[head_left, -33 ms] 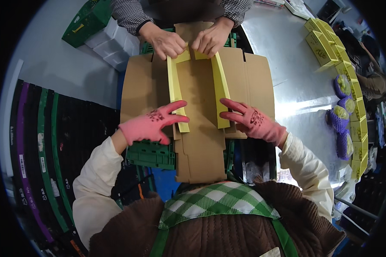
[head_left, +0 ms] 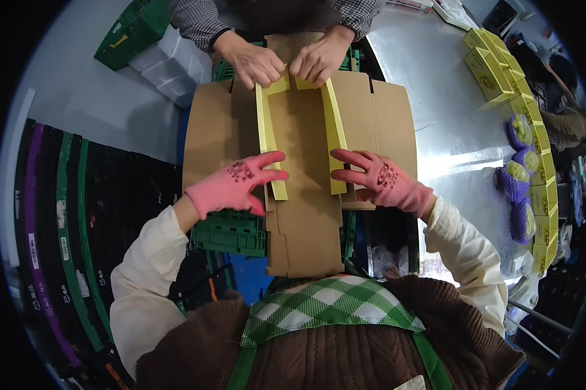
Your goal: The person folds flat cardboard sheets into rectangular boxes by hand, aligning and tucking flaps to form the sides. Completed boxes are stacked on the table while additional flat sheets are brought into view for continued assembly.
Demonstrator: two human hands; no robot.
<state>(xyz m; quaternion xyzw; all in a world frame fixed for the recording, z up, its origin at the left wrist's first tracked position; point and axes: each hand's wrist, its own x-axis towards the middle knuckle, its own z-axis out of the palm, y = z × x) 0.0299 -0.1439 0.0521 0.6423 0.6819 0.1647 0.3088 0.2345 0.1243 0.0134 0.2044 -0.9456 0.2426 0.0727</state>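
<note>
Two long yellow cardboard side panels stand up from brown cardboard (head_left: 299,136), running away from me. My left hand (head_left: 238,183), in a pink glove, has two fingers over the left panel (head_left: 267,123) near its front end, its thumb on the outer side. My right hand (head_left: 387,182), gloved the same, holds the right panel (head_left: 335,123) likewise, fingertips inside. At the far end, another person's two bare hands (head_left: 257,65) pinch the yellow pieces where they fold inward. A long brown flap (head_left: 306,240) points toward me between my arms.
Under the cardboard sits a green plastic crate (head_left: 231,234). On the right, a metal table (head_left: 429,78) carries several yellow boxes (head_left: 488,73) and fruits in purple foam nets (head_left: 519,170). Dark crates (head_left: 130,214) are stacked at left. A green bin (head_left: 133,32) rests on white boxes (head_left: 169,65).
Both my hands have shifted slightly inward, and the panels' front ends lean a little closer together. The other person's hands have barely moved.
</note>
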